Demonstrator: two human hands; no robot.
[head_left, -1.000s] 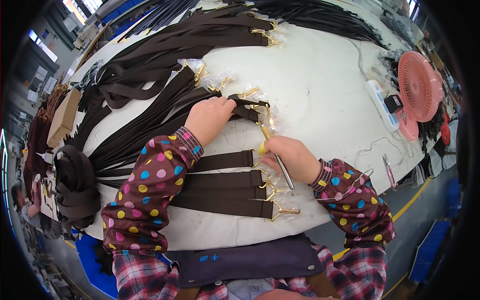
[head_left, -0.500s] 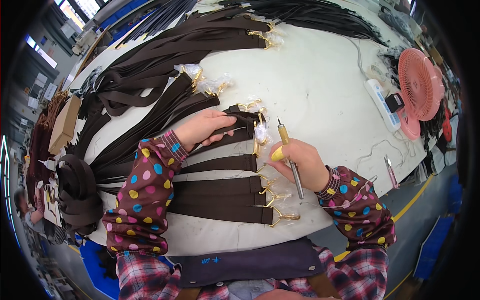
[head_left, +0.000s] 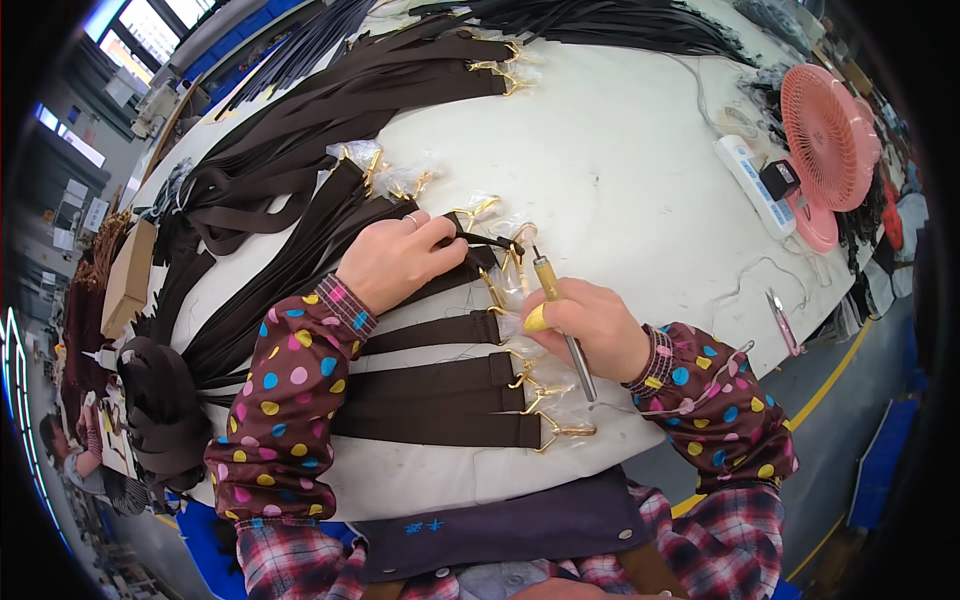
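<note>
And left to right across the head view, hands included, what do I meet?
Cardboard box, left hand gripping a dark strap, right hand gripping a pen-like tool, white power strip, pink fan.

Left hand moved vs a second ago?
Yes, slightly: the left hand has shifted toward the picture's lower edge, closer to the gold hook on the lowest dark strap, which lies still.

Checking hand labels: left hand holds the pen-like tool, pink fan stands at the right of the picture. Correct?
No: the head view shows the pen-like tool in the right hand. The pink fan is at the right.
</note>
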